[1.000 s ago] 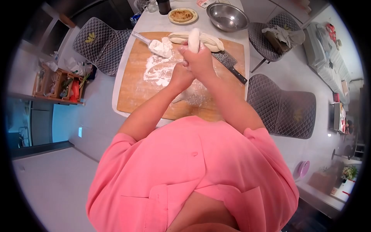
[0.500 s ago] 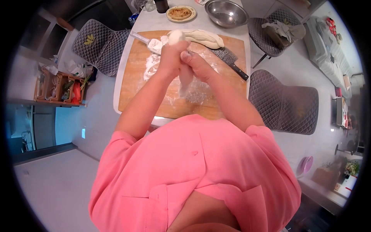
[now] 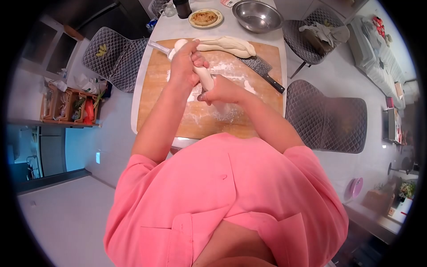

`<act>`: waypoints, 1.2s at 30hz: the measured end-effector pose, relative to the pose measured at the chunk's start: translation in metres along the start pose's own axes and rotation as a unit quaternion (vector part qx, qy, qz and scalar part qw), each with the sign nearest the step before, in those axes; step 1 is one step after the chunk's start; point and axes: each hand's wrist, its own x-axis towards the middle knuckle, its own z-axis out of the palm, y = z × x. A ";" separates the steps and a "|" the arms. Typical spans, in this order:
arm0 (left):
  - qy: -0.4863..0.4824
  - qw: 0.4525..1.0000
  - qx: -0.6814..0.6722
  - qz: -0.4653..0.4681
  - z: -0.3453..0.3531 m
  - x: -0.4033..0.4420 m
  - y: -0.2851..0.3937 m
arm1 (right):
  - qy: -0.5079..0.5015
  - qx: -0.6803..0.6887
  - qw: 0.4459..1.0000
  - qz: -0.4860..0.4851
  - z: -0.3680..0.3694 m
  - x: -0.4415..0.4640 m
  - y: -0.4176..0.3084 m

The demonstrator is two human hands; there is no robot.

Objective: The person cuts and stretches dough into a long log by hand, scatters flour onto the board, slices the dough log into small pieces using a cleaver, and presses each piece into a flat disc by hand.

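A long roll of white dough (image 3: 203, 78) slants between my two hands above the floured wooden board (image 3: 153, 95). My left hand (image 3: 186, 64) is wrapped round its upper part, and a rounded end sticks out past the fingers. Around the lower part my right hand (image 3: 218, 90) is closed. Behind them a long, folded piece of dough (image 3: 229, 46) lies on the board. A cleaver (image 3: 260, 69) with a black handle rests to its right, its tip by the dough. A clear scoop (image 3: 158, 46) is partly hidden behind my left hand.
At the table's far side are a plate (image 3: 192, 22) with a browned flatbread (image 3: 203, 18), a metal bowl (image 3: 257, 17) and a dark cup (image 3: 182, 8). Grey quilted chairs (image 3: 327, 118) stand on both sides. A wooden rack (image 3: 66, 106) is at the left.
My hands have moved apart along the dough, my left up and leftward, my right lower. The dough between them now shows as a slanted roll.
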 end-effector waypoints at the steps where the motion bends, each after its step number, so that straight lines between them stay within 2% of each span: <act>1: -0.001 1.000 -0.001 0.000 0.001 -0.001 0.001 | 0.000 -0.001 1.000 0.000 0.001 -0.002 -0.004; 4: 0.012 1.000 0.021 0.015 0.003 -0.006 0.003 | 0.015 0.010 0.997 0.076 0.001 -0.008 -0.014; 7: 0.046 0.998 0.026 0.020 0.000 -0.005 0.004 | 0.009 -0.010 0.998 0.053 0.003 -0.015 -0.012; 10: 0.051 0.998 -0.031 0.035 0.001 -0.010 0.012 | 0.038 0.076 0.996 -0.022 0.007 -0.024 -0.003; 13: 0.055 0.997 -0.012 0.049 0.002 -0.017 0.011 | 0.020 0.093 0.995 0.028 0.008 -0.031 -0.007; 16: 0.065 0.996 -0.012 0.056 -0.006 -0.012 0.015 | 0.010 0.093 0.995 -0.033 0.009 -0.038 -0.007; 18: 0.053 0.996 -0.049 0.053 -0.013 -0.007 0.021 | 0.012 0.093 0.995 0.034 0.011 -0.022 0.040; 19: 0.053 0.996 -0.050 0.054 -0.013 -0.007 0.022 | 0.012 0.092 0.995 0.033 0.010 -0.017 0.051; 22: 0.062 0.996 -0.051 0.044 -0.014 -0.006 0.024 | 0.008 0.074 0.996 0.046 0.012 -0.014 0.062; 24: 0.103 0.992 -0.034 0.066 -0.015 -0.004 0.024 | 0.023 0.045 0.997 0.056 0.013 -0.019 0.060; 28: 0.099 0.992 -0.056 0.059 -0.018 -0.010 0.026 | 0.010 0.024 0.996 0.083 0.012 -0.021 0.065; 31: 0.095 0.992 -0.066 0.052 -0.025 -0.005 0.030 | 0.026 0.002 0.998 0.065 0.016 -0.020 0.080; 34: 0.073 0.990 -0.093 0.072 -0.029 -0.002 0.038 | 0.044 -0.050 0.998 -0.008 0.016 -0.021 0.098; 36: 0.067 0.991 -0.086 0.072 -0.030 -0.005 0.038 | 0.031 -0.071 0.996 0.042 0.017 -0.019 0.102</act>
